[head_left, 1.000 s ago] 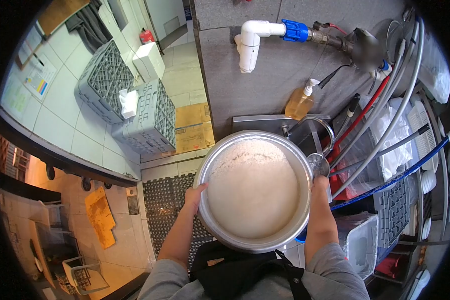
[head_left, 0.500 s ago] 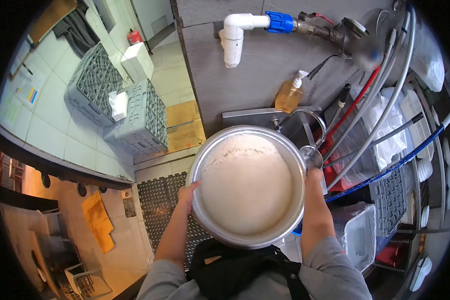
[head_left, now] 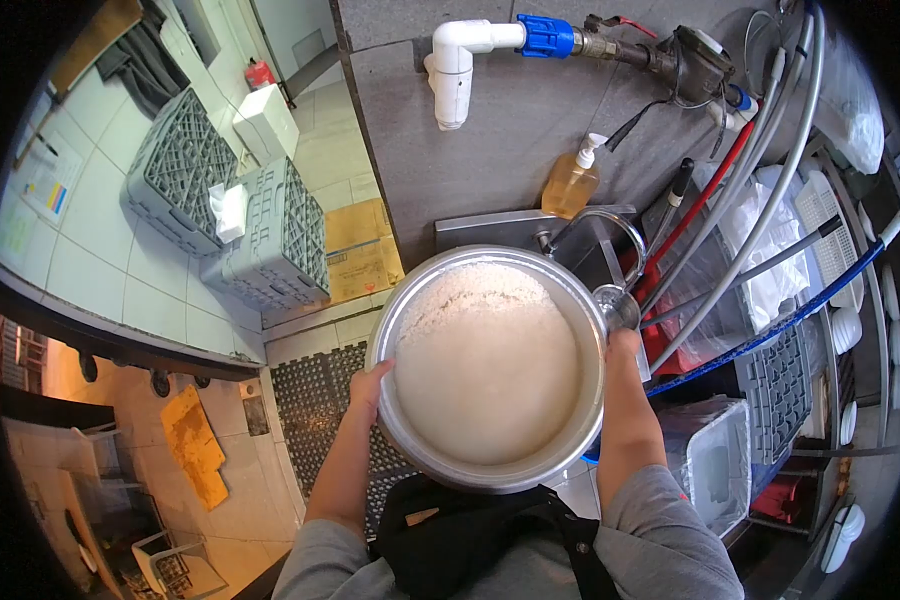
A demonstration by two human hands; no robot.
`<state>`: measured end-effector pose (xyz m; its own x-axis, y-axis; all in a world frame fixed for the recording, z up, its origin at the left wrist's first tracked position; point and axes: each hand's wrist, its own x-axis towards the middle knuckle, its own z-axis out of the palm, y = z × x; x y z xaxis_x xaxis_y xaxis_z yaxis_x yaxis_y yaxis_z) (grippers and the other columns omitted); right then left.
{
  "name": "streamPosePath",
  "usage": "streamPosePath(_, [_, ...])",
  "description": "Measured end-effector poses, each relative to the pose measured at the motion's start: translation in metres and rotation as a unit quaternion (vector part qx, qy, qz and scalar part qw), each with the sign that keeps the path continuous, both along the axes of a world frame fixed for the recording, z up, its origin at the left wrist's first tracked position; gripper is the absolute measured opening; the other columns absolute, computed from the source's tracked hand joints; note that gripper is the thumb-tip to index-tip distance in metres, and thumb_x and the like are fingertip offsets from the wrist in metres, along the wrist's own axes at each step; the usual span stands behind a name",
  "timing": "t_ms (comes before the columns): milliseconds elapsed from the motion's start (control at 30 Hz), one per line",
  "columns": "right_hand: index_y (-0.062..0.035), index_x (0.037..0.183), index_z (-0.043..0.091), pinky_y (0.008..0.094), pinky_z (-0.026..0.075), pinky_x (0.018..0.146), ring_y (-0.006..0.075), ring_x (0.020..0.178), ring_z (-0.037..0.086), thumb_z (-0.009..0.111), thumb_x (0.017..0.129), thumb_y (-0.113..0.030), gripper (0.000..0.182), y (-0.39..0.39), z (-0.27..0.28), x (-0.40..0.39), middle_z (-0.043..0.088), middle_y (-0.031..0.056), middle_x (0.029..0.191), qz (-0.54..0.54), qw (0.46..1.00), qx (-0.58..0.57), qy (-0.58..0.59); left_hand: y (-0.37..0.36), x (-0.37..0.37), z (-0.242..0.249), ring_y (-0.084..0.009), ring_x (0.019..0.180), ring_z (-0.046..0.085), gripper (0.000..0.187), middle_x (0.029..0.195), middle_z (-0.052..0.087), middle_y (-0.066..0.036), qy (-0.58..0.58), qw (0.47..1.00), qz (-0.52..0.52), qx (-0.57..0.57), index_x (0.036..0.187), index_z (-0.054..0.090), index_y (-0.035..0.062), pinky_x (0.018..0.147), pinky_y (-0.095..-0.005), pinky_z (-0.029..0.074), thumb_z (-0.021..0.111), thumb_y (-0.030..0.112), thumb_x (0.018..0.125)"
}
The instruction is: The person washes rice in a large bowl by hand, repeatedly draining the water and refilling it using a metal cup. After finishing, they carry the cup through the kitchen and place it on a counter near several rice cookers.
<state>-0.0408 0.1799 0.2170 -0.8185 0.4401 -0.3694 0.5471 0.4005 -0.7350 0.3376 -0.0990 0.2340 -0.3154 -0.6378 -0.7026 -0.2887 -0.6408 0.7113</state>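
A large round metal pot [head_left: 384, 428] holds cloudy whitish water, with pale rice-like grains [head_left: 485, 285] heaped above the surface at its far side. My left hand [head_left: 370, 388] grips the pot's left side, thumb on the rim and fingers hidden below. At the right side of the rim is my right hand [head_left: 622, 345], closed on the pot, its fingers mostly hidden. Just beyond that hand sits a small clear or metal cup [head_left: 618, 306], by the sink. The pot is almost level in front of the black apron [head_left: 440, 530].
A curved metal faucet [head_left: 625, 222] and a soap bottle [head_left: 571, 184] stand beyond the pot. Hoses [head_left: 770, 210] cross at the right, above a lined bin [head_left: 715, 465]. Grey crates [head_left: 270, 240] stand at the left, near a black perforated mat [head_left: 315, 400].
The view has shifted slightly, so the wall and faucet appear a little further left and up. Both hands keep their hold on the pot.
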Motion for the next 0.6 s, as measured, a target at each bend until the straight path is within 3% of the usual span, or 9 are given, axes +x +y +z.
streamPosePath(133, [0.0084, 0.087, 0.061, 0.0361, 0.046, 0.066, 0.0272, 0.076, 0.062, 0.053, 0.076, -0.012, 0.025, 0.005, -0.008, -0.004, 0.063, 0.0181, 0.085, 0.039, 0.999, 0.031, -0.003, -0.001, 0.001, -0.004, -0.0262, 0.077, 0.062, 0.047, 0.091, 0.063, -0.017, -0.012, 1.0, -0.001, 0.002, 0.102, 0.058, -0.0064, 0.069, -0.0343, 0.048, 0.069, 0.028, 0.071])
streamPosePath(233, [0.0089, 0.088, 0.06, 0.0355, 0.046, 0.066, 0.026, 0.077, 0.062, 0.053, 0.076, -0.013, 0.025, 0.007, -0.008, -0.003, 0.063, 0.0184, 0.087, 0.045, 0.999, -0.017, 0.003, -0.003, 0.002, -0.012, -0.0264, 0.076, 0.062, 0.048, 0.09, 0.063, -0.017, -0.011, 1.0, 0.001, -0.003, 0.101, 0.058, -0.0065, 0.069, -0.0347, 0.048, 0.069, 0.028, 0.07])
streamPosePath(533, [0.0083, 0.085, 0.06, 0.0356, 0.046, 0.064, 0.0248, 0.072, 0.06, 0.052, 0.076, -0.01, 0.022, -0.006, 0.021, 0.009, 0.063, 0.0163, 0.085, -0.007, 0.999, -0.034, -0.02, -0.003, 0.002, -0.008, -0.0269, 0.075, 0.062, 0.047, 0.09, 0.063, -0.018, -0.011, 1.0, -0.007, -0.009, 0.1, 0.059, -0.0069, 0.069, -0.035, 0.048, 0.069, 0.027, 0.07])
streamPosePath(600, [0.0082, 0.085, 0.06, 0.0357, 0.046, 0.064, 0.0252, 0.073, 0.06, 0.052, 0.076, -0.01, 0.022, 0.014, -0.048, -0.022, 0.063, 0.0165, 0.086, -0.01, 0.998, -0.059, -0.006, -0.002, 0.001, -0.007, -0.027, 0.076, 0.062, 0.047, 0.09, 0.063, -0.018, -0.007, 1.0, -0.004, -0.008, 0.1, 0.059, -0.0067, 0.069, -0.035, 0.048, 0.069, 0.027, 0.07])
